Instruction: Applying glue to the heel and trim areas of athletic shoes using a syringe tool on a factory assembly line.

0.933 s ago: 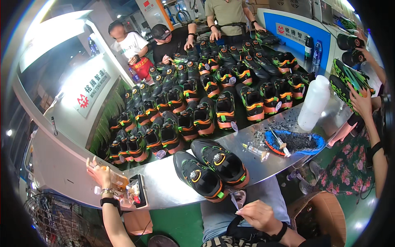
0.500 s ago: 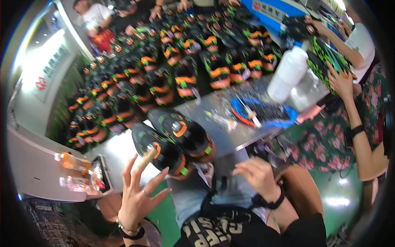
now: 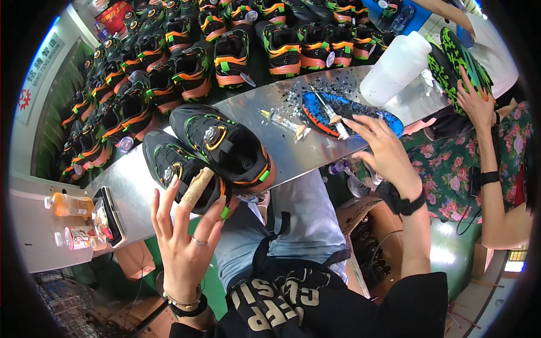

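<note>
My left hand (image 3: 189, 245) is raised with fingers spread, beside a pair of black shoes with orange and green trim; the nearer shoe (image 3: 180, 166) is partly behind it. A tan wrap (image 3: 197, 188) covers one of its fingers. The farther shoe (image 3: 220, 143) stands against the nearer one on the metal bench. My right hand (image 3: 389, 158) reaches over the bench, fingers apart and holding nothing. Its fingertips are close to a slim tool (image 3: 328, 110) with a tan wrapped part, lying on a blue-and-orange-edged, sole-shaped piece (image 3: 372, 115). Left of it lies a clear, syringe-like tool (image 3: 287, 124).
Rows of similar shoes (image 3: 231, 56) fill the far side. Dark scraps litter the metal bench (image 3: 253, 107) near a white plastic bottle (image 3: 394, 67). Drink bottles (image 3: 70, 204) and a tray (image 3: 110, 217) are at left. At right, another person's hand (image 3: 476, 107) touches a green-black shoe sole (image 3: 451, 70).
My right hand has moved forward and right, from near my lap to the slim tool. My left hand stays raised with fingers spread. The view has tilted lower.
</note>
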Action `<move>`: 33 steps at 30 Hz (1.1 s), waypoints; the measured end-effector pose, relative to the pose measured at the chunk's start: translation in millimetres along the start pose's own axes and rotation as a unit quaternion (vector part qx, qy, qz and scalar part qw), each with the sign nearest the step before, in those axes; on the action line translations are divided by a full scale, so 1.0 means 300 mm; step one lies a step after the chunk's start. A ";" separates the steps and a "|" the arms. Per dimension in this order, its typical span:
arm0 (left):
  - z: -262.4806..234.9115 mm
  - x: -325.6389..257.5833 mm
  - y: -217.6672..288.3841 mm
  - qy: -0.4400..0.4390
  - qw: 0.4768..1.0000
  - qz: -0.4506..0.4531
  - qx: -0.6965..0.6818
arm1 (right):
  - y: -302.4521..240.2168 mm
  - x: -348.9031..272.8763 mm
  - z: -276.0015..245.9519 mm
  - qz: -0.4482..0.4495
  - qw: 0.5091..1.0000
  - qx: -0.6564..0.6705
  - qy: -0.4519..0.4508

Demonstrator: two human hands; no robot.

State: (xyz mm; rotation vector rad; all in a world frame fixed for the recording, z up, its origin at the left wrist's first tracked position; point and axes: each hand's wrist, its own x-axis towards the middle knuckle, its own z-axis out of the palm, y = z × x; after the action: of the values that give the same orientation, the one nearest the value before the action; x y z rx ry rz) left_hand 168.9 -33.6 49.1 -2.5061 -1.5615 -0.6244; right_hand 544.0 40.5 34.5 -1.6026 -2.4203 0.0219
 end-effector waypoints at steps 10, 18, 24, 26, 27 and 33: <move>0.078 0.056 0.036 0.012 0.994 0.032 0.101 | -0.066 0.265 0.159 -0.230 0.966 -0.116 0.024; 0.055 0.045 -0.001 0.162 0.983 -0.070 -0.056 | -0.068 0.323 0.193 -0.283 0.958 -0.015 -0.048; 0.100 0.028 -0.064 0.234 0.965 -0.107 -0.052 | -0.087 0.181 0.084 -0.089 0.982 0.161 -0.029; 0.118 0.031 -0.094 0.262 0.955 -0.102 -0.092 | -0.088 0.104 0.054 0.004 0.970 0.240 -0.028; 0.109 0.031 -0.117 0.245 0.963 -0.070 -0.093 | -0.080 0.068 0.030 0.101 0.945 0.309 -0.022; 0.056 0.133 -0.201 -0.043 0.981 0.191 -0.005 | 0.033 -0.077 0.130 0.244 0.798 0.543 0.093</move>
State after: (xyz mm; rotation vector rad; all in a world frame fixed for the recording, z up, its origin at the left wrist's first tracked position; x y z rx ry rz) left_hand 135.7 32.5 43.4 -2.7635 -1.0499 -0.4742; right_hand 553.4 27.9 -9.2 -1.4119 -1.2538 1.0634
